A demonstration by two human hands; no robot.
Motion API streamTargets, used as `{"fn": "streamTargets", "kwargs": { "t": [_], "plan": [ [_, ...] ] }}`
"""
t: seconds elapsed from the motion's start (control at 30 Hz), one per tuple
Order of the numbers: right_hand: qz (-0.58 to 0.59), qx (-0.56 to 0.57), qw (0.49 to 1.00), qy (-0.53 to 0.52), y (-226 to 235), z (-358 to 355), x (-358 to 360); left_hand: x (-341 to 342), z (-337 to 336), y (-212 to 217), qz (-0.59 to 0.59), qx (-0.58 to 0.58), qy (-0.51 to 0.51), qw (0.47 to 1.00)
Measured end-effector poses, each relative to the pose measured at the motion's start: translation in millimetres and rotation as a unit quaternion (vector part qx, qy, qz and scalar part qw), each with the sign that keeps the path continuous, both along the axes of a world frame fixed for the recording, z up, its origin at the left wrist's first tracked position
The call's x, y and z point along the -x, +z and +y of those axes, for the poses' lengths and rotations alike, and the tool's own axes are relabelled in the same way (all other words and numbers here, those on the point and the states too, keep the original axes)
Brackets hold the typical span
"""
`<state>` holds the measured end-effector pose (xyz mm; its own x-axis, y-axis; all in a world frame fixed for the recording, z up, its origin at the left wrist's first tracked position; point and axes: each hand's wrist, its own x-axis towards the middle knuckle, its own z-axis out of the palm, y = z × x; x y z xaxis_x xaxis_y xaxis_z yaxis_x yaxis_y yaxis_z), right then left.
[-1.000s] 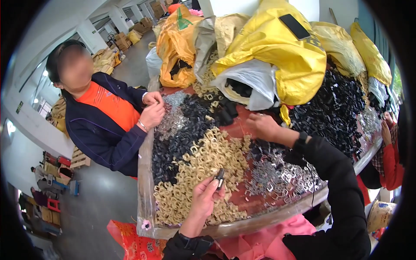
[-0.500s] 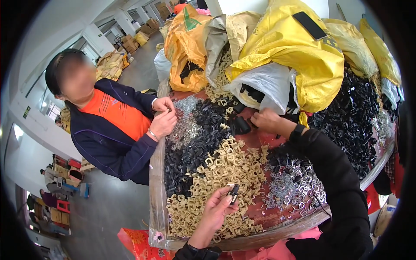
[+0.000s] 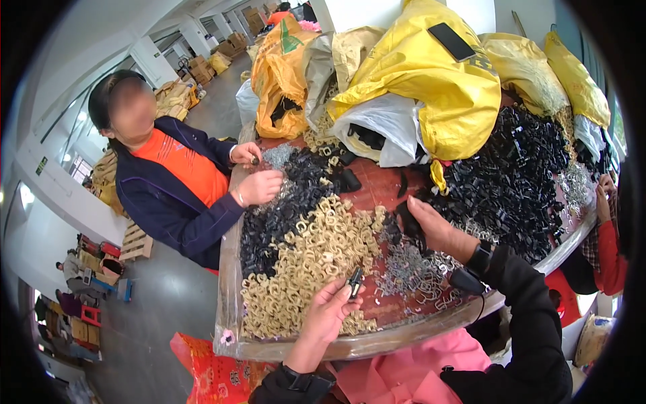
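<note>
My left hand [image 3: 327, 306] is closed in a pinch on a small black plastic clip [image 3: 355, 283] with a shiny metal strip. It is held upright above the pile of beige U-shaped clips [image 3: 323, 249]. My right hand [image 3: 436, 225] is low over the red tabletop [image 3: 373, 185], fingers stretched out. Its inner side lies against dark black pieces [image 3: 409, 223]; their exact shape is hard to make out. Just below that hand lies a heap of small silver metal pieces [image 3: 410, 273].
Across the corner a person in an orange shirt [image 3: 185, 172] handles small parts over black clips [image 3: 289, 195]. A yellow sack [image 3: 431, 74] carrying a phone [image 3: 451, 42] stands at the back. Black parts [image 3: 505, 182] heap at right, near another person's red sleeve [image 3: 609, 249].
My right hand has come back from beside the white bag's mouth toward me, with black pieces now at its side. My left hand still grips the clip. The view has shifted slightly.
</note>
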<state>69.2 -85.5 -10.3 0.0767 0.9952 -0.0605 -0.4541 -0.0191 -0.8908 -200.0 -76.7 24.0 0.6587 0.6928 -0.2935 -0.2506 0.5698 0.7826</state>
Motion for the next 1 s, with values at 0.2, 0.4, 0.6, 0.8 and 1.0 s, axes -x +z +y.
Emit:
{"fn": "streamTargets", "kwargs": {
  "t": [0.2, 0.4, 0.6, 0.8, 1.0],
  "plan": [
    [-0.049, 0.007, 0.996, 0.072, 14, -74, 33, -17, -24, 9, 0.033, 0.013, -0.022, 0.999],
    [-0.422, -0.167, 0.888, 0.078, 48, -108, 32, -27, -44, 9, 0.07, -0.011, -0.112, 0.991],
    [-0.47, -0.237, 0.847, 0.071, 44, -122, 36, -33, -50, 1, 0.07, -0.013, -0.149, 0.986],
    [-0.516, -0.266, 0.811, 0.065, 36, -122, 39, -33, -51, -6, 0.109, -0.044, -0.131, 0.984],
    [-0.549, -0.272, 0.786, 0.081, 29, -121, 48, -28, -50, -16, 0.111, -0.053, -0.144, 0.982]
  ]
}}
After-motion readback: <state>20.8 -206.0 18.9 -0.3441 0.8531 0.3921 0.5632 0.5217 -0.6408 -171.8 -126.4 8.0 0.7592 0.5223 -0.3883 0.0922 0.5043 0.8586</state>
